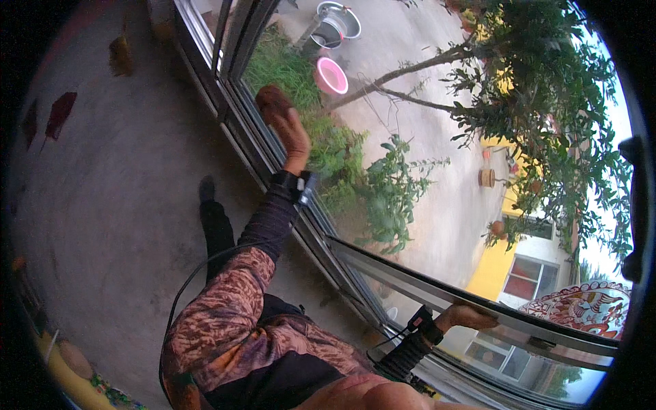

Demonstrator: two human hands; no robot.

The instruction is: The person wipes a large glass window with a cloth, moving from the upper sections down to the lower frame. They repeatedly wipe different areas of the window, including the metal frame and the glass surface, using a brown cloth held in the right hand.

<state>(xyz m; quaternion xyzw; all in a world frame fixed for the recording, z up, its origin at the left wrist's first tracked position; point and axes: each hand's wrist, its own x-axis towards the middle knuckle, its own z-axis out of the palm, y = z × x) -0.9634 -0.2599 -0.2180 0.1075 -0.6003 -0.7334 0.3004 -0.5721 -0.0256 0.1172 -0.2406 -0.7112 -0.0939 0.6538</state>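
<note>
My left hand (293, 136) is raised at the glass beside the metal window frame (241, 120). Its fingers close on a blurred reddish-brown object (271, 100), perhaps a cloth or sponge; the blur hides its exact kind. At the lower right, my right hand (469, 316) grips the rail of a window sash (410, 284), fingers lying along the metal and partly hidden by it. Each wrist wears a black band with a small device, and a black cable (177, 297) loops past my left sleeve.
Concrete floor (128, 205) lies to the left, with a dark red object (60, 115) and a blurred yellowish object (120, 56) on it. Beyond the glass are a pink basin (332, 76), metal basins (348, 23), green plants (392, 195) and a tree. A red-and-white patterned decoration (579, 307) shows at far right.
</note>
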